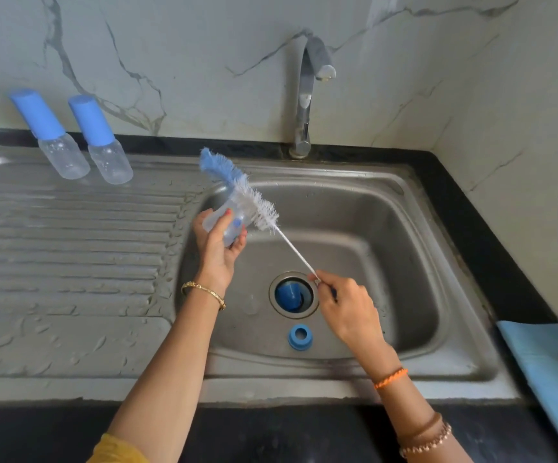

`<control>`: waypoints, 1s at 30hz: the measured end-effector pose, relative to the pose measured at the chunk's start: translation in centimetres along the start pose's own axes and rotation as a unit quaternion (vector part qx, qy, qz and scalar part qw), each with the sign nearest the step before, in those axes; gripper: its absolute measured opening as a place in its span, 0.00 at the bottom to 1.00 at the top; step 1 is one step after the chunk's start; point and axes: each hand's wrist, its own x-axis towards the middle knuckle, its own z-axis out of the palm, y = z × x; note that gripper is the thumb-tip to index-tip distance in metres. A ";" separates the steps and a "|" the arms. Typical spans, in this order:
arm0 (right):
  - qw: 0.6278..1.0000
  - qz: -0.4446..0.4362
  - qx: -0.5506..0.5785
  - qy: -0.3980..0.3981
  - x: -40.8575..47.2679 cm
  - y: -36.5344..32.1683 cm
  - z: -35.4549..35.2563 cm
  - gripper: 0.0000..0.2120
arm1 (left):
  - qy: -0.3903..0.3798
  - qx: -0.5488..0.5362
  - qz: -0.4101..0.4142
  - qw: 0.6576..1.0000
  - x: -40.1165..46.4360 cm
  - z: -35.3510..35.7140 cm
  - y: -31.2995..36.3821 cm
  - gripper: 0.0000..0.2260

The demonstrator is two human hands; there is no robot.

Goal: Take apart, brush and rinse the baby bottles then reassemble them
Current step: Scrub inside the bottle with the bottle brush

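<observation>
Over the sink (404,228) the left hand (215,248) grips an uncapped clear bottle (227,222), fingers curled round it, while the right hand (344,305) pinches the thin handle of the brush (254,202), whose white and blue bristles lie against the bottle's upper end. A blue cap (289,295) sits in the drain and a blue ring (300,336) lies on the sink floor just in front of it. Two capped bottles (80,142) stand side by side on the drainboard (70,245), well left of the tap (306,105).

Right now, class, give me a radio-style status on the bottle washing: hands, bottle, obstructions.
Left hand grips bottle. Right hand pinches brush handle. Brush outside bottle. Blue cap sits in drain.
</observation>
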 end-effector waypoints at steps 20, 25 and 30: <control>1.000 -0.001 0.013 -0.016 0.0 1.0 -0.4 0.15 | 0.052 0.021 0.052 0.997 0.4 -0.5 0.1 0.16; 0.999 0.011 0.041 -0.008 -0.2 1.3 -0.8 0.15 | -0.012 -0.008 -0.033 0.999 0.4 -0.1 -0.3 0.13; 1.000 0.002 0.018 -0.006 0.8 0.3 -0.3 0.15 | -0.050 -0.042 -0.031 0.997 0.8 -0.3 -0.5 0.13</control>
